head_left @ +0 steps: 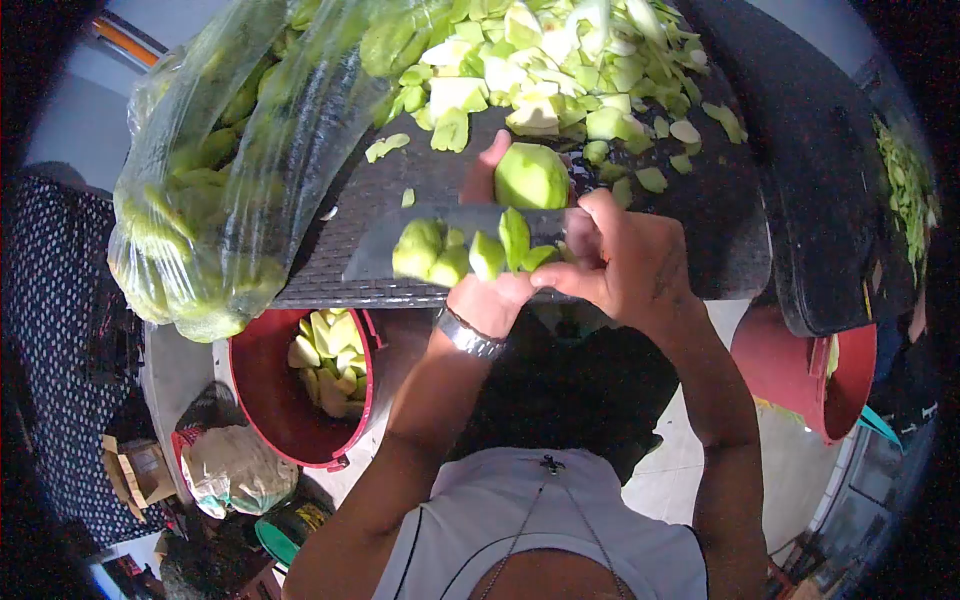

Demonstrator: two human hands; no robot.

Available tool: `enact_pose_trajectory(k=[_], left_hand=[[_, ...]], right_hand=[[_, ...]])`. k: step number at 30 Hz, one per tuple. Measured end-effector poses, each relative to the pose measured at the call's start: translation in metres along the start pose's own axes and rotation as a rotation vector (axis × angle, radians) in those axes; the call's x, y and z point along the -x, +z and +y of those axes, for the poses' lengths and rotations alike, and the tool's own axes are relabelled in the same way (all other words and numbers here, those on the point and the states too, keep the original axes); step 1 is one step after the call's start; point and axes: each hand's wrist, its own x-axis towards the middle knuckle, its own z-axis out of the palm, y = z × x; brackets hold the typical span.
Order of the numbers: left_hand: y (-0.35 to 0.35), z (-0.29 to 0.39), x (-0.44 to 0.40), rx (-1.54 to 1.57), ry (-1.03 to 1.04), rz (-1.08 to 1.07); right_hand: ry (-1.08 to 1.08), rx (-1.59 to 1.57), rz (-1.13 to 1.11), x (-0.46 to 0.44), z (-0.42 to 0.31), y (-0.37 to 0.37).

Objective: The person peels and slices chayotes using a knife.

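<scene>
With our right hand (640, 255) gripping the broad knife (475, 222), we should keep our left hand (492, 302), holding green fruit (532, 177) beyond it, steady.

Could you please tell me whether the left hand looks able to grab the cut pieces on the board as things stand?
Probably not: the left hand seems busy holding the fruit, though nothing visible blocks the way from there to the cut pieces.

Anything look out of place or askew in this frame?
Yes, mildly: the clear plastic bag of green vegetables sags past the near edge of the black textured work surface, looking poorly supported. No damage stands out.
</scene>
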Motion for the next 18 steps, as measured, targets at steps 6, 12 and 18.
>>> enact_pose_trajectory(k=[6,12,18], left_hand=[[0.001,0.012,0.01,-0.111,-0.045,0.039],[-0.006,0.0,0.003,-0.233,0.167,0.123],[0.006,0.002,0.013,-0.484,0.291,0.284]], right_hand=[[0.323,-0.016,0.082,-0.024,0.032,-0.025],[0.17,-0.078,-0.074,-0.009,-0.008,-0.023],[0.416,-0.024,0.025,-0.025,0.016,-0.034]])
